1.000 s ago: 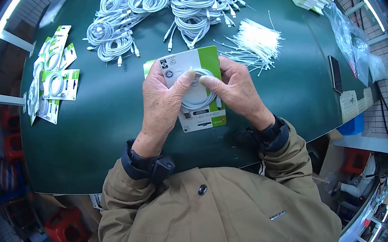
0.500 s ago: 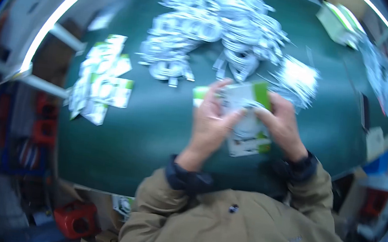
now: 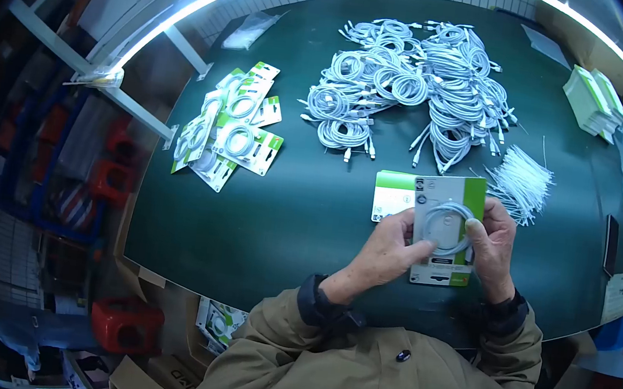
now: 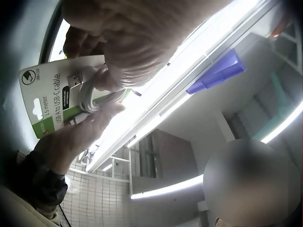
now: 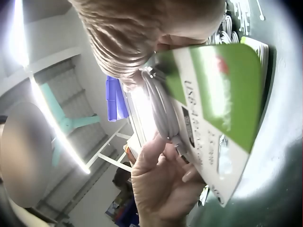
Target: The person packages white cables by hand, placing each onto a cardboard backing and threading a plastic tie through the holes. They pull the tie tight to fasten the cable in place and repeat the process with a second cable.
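Note:
Both hands hold a green-and-white cable card (image 3: 442,190) upright near the table's front side, with a coiled white USB cable (image 3: 434,247) against its face. My left hand (image 3: 383,255) pinches the card's left edge, thumb at the lower left of the coil. On the other edge, my right hand (image 3: 496,242) grips with its thumb on the coil and its fingers behind the card. Printing on the card (image 4: 47,101) reads USB-A to USB-C cable in the left wrist view, and the cable's metal plugs show there. Behind the held card lie more cards (image 3: 393,196).
Coiled white cables (image 3: 458,88) are heaped at the back. White cable ties (image 3: 522,184) lie to the right, near a phone (image 3: 611,244) and a stack of cards (image 3: 594,104). Cards with cables (image 3: 239,140) are piled at the left. A red stool (image 3: 126,325) stands below the table.
The head view has swung left, so the table and hands appear further right. My left thumb has moved from the coil's top to its lower left; both hands still hold the card.

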Motion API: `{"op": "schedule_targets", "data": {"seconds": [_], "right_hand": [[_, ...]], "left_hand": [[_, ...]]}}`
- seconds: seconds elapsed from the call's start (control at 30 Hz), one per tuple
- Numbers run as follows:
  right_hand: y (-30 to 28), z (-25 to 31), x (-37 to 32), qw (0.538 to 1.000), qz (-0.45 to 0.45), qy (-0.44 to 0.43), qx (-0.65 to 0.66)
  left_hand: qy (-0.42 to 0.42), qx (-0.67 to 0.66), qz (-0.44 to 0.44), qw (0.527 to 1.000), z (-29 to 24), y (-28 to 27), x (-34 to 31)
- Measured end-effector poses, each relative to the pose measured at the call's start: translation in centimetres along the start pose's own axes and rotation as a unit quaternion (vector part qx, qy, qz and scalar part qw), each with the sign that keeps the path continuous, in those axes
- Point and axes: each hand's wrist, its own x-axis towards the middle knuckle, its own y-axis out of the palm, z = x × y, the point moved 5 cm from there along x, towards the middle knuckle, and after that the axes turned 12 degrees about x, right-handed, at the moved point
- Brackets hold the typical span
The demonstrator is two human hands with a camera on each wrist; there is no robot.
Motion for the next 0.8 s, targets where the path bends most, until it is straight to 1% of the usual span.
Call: {"op": "schedule_targets", "data": {"seconds": [0.03,0.07,0.1,0.17,0.2,0.23,0.27,0.3,0.33,0.37,0.43,0.47,0.5,0.53,0.57,0.6,0.67,0.7,0.73,0.8], "right_hand": [[0.1,0.1,0.0,1.000,-0.006,-0.013,0.007],[0.0,0.5,0.1,1.000,-0.006,-0.021,-0.018],[-0.1,0.4,0.2,0.999,-0.018,-0.008,-0.035],[-0.4,0.2,0.5,0.997,-0.043,0.018,-0.068],[-0.4,0.0,0.5,0.996,-0.046,0.016,-0.069],[-0.4,-0.2,0.6,0.996,-0.041,0.023,-0.078],[-0.5,-0.4,0.6,0.995,-0.035,0.032,-0.086],[-0.5,-0.5,0.6,0.994,-0.028,0.042,-0.094],[-0.3,-0.4,0.6,0.993,-0.020,0.051,-0.108],[-0.1,-0.4,0.5,0.992,-0.015,0.052,-0.117],[0.1,-0.7,0.6,0.989,-0.006,0.051,-0.135],[-0.1,-1.2,0.6,0.989,-0.004,0.047,-0.142],[-0.3,-1.5,0.6,0.988,-0.003,0.051,-0.143],[-0.3,-1.7,0.7,0.988,-0.002,0.056,-0.144],[-0.2,-1.8,0.7,0.987,0.001,0.061,-0.145],[-0.2,-1.7,0.7,0.986,0.002,0.063,-0.151],[-0.1,-1.5,0.7,0.985,0.007,0.064,-0.162],[-0.1,-1.3,0.7,0.984,0.006,0.061,-0.166],[-0.1,-1.1,0.6,0.984,0.007,0.056,-0.170],[0.2,-1.0,0.8,0.982,0.014,0.046,-0.184]], "left_hand": [[0.006,-0.006,-0.022,1.000,-0.4,-0.9,-0.3],[0.010,-0.012,-0.043,0.999,-0.9,-2.0,-0.6],[0.013,-0.016,-0.064,0.998,-1.4,-3.4,-1.0],[0.061,0.013,-0.119,0.991,-0.7,-8.7,-0.8],[0.078,0.009,-0.164,0.983,-1.6,-11.5,-0.9],[0.105,-0.099,-0.216,0.966,-3.7,-13.2,-0.9],[0.136,-0.145,-0.242,0.950,-3.8,-16.6,-0.8],[0.150,-0.201,-0.277,0.928,-2.9,-20.2,-0.5],[0.185,-0.228,-0.305,0.906,-3.3,-21.9,-0.3],[0.169,-0.204,-0.320,0.909,-2.5,-22.1,-0.1],[0.142,-0.153,-0.347,0.914,-1.2,-22.4,0.5],[0.117,-0.076,-0.371,0.918,0.0,-21.3,0.8],[0.102,0.020,-0.348,0.932,0.9,-20.6,1.5],[0.087,0.116,-0.321,0.936,1.6,-20.0,2.1],[0.071,0.209,-0.293,0.930,2.5,-19.4,2.7],[0.098,0.313,-0.305,0.894,0.9,-17.9,2.9],[0.162,0.429,-0.275,0.845,-0.9,-16.6,3.8],[0.193,0.484,-0.258,0.813,-1.6,-16.1,4.5],[0.234,0.548,-0.265,0.758,-1.6,-15.9,5.5],[0.209,0.601,-0.255,0.728,-0.7,-15.5,7.0]]}}
